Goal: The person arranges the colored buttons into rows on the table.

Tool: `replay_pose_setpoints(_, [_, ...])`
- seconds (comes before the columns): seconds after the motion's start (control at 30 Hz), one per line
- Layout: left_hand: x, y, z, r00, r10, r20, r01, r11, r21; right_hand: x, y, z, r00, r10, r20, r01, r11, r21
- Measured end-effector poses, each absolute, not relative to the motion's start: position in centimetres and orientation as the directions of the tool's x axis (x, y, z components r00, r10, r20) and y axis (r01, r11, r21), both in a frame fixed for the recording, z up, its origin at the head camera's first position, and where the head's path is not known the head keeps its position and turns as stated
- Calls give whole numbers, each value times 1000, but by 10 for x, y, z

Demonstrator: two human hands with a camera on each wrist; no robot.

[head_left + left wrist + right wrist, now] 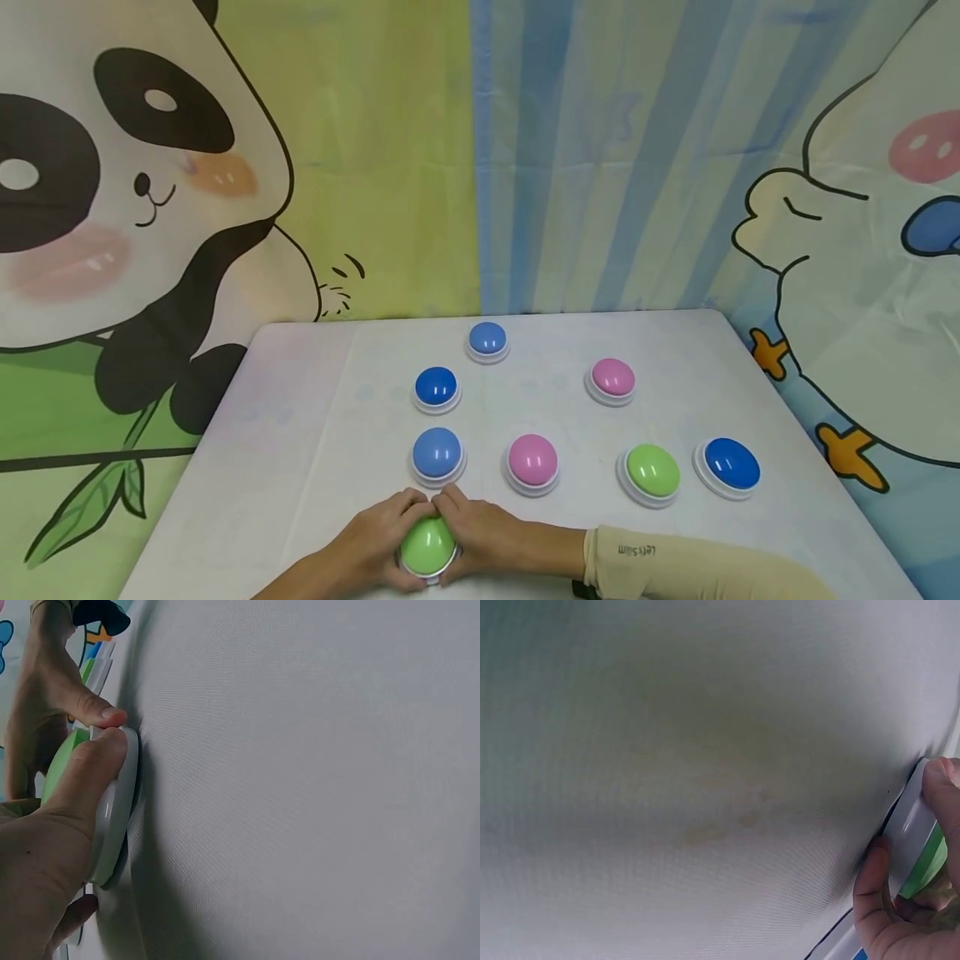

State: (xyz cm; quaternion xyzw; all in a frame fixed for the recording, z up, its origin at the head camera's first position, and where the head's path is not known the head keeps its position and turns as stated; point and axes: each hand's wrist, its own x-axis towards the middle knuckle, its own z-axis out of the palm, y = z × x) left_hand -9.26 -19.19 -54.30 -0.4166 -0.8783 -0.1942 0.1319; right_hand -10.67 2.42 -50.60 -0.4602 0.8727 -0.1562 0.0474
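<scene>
At the near part of the white table, a green dome push button (426, 546) on a white round base is gripped from both sides. My left hand (378, 537) holds its left side and my right hand (483, 533) its right, with the fingertips meeting at the far edge. In the left wrist view, the left thumb lies along the white base (112, 825), and the right thumb's tip comes right up to it. Fingers also curl round the white rim (915, 825) in the right wrist view. The base stands low over the tabletop.
Just beyond my hands sits a light blue button (437, 452), with a dark blue one (436, 386) and another blue one (487, 337) behind. Pink buttons (533, 460) (612, 377), a green button (653, 470) and a dark blue button (732, 463) stand rightward. Printed curtains (375, 167) border the table (315, 467).
</scene>
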Motion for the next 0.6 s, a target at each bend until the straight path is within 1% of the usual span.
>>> replay_pose_setpoints(0.1, [-92, -192, -543, -616, 673, 410, 783, 580, 225, -109, 24, -506, -562, -825, 61, -799, 522, -300])
replay_pose_setpoints(0.27, [-86, -195, -539, -652, 658, 376, 754, 613, 236, -112, 26, -500, -570, -822, 6, -788, 544, -290])
replay_pose_setpoints(0.37, [-87, -197, -530, -649, 641, 411, 757, 599, 262, -115, 32, -490, -571, -821, -8, -780, 546, -306])
replay_pose_setpoints(0.43, [-92, -199, -521, -646, 616, 451, 758, 586, 286, -120, 36, -481, -560, -828, 26, -787, 522, -330])
replay_pose_setpoints(0.47, [-96, -200, -516, -653, 601, 461, 753, 581, 308, -125, 38, -476, -555, -829, 62, -792, 504, -343])
replay_pose_setpoints(0.53, [-107, -203, -505, -684, 575, 448, 727, 586, 357, -136, 38, -466, -550, -823, 144, -797, 465, -386])
replay_pose_setpoints(0.6, [-121, -206, -496, -728, 546, 415, 685, 611, 397, -150, 36, -457, -571, -794, 206, -784, 454, -422])
